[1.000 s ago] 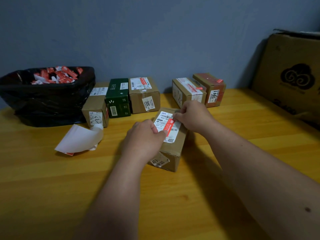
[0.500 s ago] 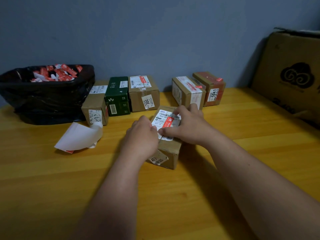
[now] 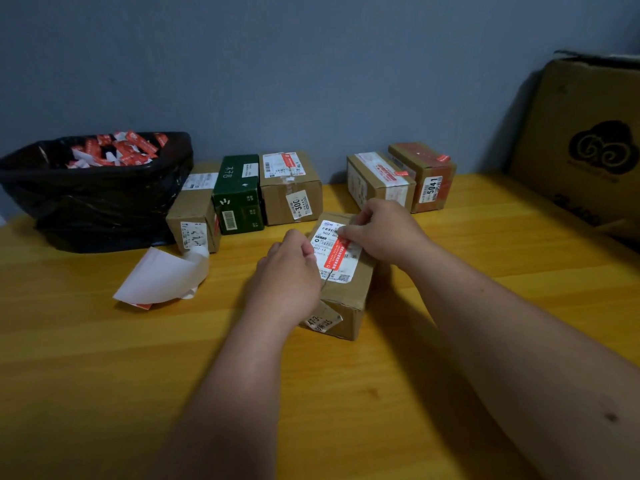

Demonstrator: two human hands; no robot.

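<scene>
The left hand (image 3: 287, 275) and right hand (image 3: 386, 230) are bare, as are both arms; 1 small dark mole (image 3: 611, 417) marks the right forearm (image 3: 502, 306).

Matt brown cardboard box (image 3: 346, 296) with glossy paper label (image 3: 335, 252) on smooth wooden table (image 3: 104, 358).

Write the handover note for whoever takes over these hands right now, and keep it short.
Left hand: fingers curled against the left side of the brown box, steadying it on the table.
Right hand: fingers pinch at the upper part of the shipping label on the box's top. Whether an edge has lifted cannot be told.
Done: one curled white sheet lies loose left of the box. Red and white scraps fill the black bag.
Left: the label looks mostly flat, so peeling it off is probably next. Five boxes by the wall carry labels too.
</scene>
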